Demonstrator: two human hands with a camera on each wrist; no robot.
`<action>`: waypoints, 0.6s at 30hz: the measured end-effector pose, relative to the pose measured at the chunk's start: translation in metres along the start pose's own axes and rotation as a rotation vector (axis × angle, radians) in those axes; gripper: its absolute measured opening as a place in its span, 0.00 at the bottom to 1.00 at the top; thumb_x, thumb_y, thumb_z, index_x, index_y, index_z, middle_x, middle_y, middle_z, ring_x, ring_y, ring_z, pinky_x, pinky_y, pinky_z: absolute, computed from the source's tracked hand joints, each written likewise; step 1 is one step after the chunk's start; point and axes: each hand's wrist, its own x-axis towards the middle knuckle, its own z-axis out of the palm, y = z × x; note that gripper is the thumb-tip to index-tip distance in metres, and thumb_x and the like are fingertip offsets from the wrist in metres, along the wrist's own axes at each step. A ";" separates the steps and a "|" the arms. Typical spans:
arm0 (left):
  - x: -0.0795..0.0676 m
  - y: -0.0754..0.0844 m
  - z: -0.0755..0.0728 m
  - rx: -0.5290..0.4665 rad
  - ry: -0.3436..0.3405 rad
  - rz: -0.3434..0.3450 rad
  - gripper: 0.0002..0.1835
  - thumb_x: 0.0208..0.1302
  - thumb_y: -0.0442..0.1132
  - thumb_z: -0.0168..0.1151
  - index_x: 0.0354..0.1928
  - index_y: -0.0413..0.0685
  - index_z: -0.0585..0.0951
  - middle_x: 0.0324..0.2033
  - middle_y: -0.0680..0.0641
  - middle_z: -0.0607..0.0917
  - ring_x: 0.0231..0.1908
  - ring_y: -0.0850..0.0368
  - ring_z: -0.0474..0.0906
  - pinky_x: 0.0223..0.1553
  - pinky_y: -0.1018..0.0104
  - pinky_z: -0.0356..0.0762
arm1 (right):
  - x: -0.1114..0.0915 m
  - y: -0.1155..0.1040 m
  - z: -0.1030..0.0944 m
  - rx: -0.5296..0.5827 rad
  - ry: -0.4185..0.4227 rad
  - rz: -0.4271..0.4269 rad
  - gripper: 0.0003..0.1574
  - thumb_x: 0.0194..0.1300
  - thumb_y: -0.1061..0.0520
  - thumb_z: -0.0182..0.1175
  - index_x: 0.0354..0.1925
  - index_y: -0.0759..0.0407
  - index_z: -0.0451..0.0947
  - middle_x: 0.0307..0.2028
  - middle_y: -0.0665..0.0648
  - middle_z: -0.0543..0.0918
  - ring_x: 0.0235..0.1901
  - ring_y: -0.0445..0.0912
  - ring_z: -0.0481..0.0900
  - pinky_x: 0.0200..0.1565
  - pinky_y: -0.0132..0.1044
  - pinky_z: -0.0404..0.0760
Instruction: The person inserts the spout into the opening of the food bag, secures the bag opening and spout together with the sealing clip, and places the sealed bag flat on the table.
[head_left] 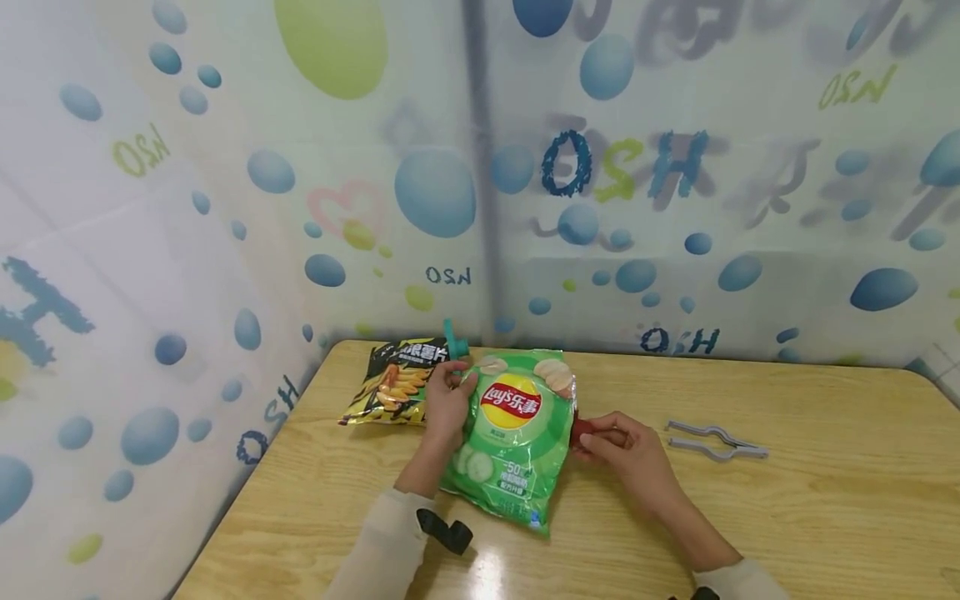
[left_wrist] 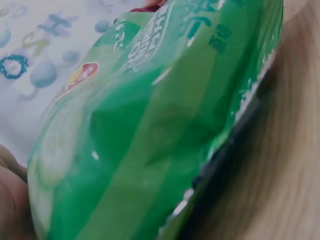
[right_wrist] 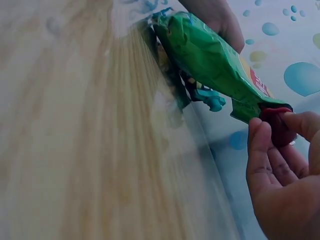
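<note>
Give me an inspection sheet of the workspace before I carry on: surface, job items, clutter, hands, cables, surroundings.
Surface: wood-grain table, glare near the front edge.
Job's things: green chip bag, printed front facing the head camera; red piece, possibly a clip, at its right edge.
Clutter: black-and-yellow snack bag at back left, teal clip by its upper right corner; grey tongs-like tool lying at right.
Hands: left hand holds the green chip bag's left side; right hand pinches the red piece.
Cables: nothing seen.
Surroundings: bubble-printed backdrop behind and left.
</note>
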 end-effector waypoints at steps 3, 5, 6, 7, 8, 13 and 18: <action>-0.003 -0.001 0.003 0.002 0.005 0.016 0.11 0.65 0.29 0.59 0.48 0.33 0.76 0.30 0.47 0.68 0.33 0.55 0.63 0.34 0.64 0.64 | 0.000 -0.001 -0.003 -0.059 -0.031 -0.031 0.18 0.63 0.62 0.63 0.46 0.74 0.73 0.45 0.69 0.79 0.42 0.51 0.83 0.44 0.45 0.80; -0.005 0.000 0.005 -0.010 0.015 0.026 0.11 0.65 0.28 0.59 0.48 0.32 0.76 0.31 0.46 0.68 0.34 0.54 0.63 0.35 0.64 0.64 | 0.000 -0.002 -0.003 -0.087 -0.040 -0.055 0.16 0.64 0.62 0.63 0.44 0.73 0.72 0.45 0.69 0.78 0.42 0.49 0.82 0.43 0.44 0.81; -0.005 -0.001 0.006 -0.017 0.024 0.031 0.11 0.65 0.28 0.59 0.48 0.32 0.76 0.31 0.46 0.69 0.34 0.54 0.63 0.35 0.64 0.64 | 0.000 -0.002 -0.004 -0.100 -0.040 -0.067 0.16 0.64 0.62 0.62 0.44 0.73 0.72 0.45 0.69 0.78 0.41 0.49 0.82 0.42 0.43 0.81; -0.006 -0.001 0.007 -0.023 0.034 0.034 0.10 0.65 0.28 0.59 0.47 0.32 0.76 0.31 0.46 0.69 0.34 0.54 0.63 0.35 0.64 0.64 | 0.000 -0.001 -0.004 -0.101 -0.042 -0.078 0.15 0.65 0.62 0.62 0.44 0.73 0.71 0.45 0.69 0.78 0.41 0.49 0.82 0.42 0.43 0.81; -0.007 -0.001 0.007 -0.031 0.042 0.035 0.10 0.65 0.28 0.59 0.47 0.32 0.76 0.31 0.46 0.69 0.34 0.54 0.63 0.35 0.64 0.64 | 0.000 -0.001 -0.004 -0.103 -0.044 -0.087 0.15 0.65 0.62 0.61 0.44 0.72 0.70 0.44 0.69 0.78 0.41 0.50 0.82 0.42 0.43 0.81; -0.010 0.000 0.009 -0.033 0.028 0.030 0.09 0.66 0.28 0.58 0.47 0.34 0.76 0.32 0.45 0.69 0.34 0.54 0.63 0.34 0.63 0.64 | 0.001 0.000 -0.006 -0.129 -0.033 -0.117 0.15 0.69 0.59 0.58 0.48 0.69 0.70 0.41 0.67 0.78 0.39 0.52 0.82 0.40 0.41 0.82; -0.011 -0.001 0.012 -0.013 0.018 0.047 0.08 0.67 0.30 0.58 0.46 0.35 0.76 0.32 0.45 0.70 0.34 0.53 0.63 0.34 0.63 0.64 | 0.002 0.002 -0.007 -0.132 -0.017 -0.111 0.17 0.70 0.57 0.57 0.51 0.68 0.70 0.42 0.67 0.78 0.39 0.52 0.81 0.41 0.42 0.81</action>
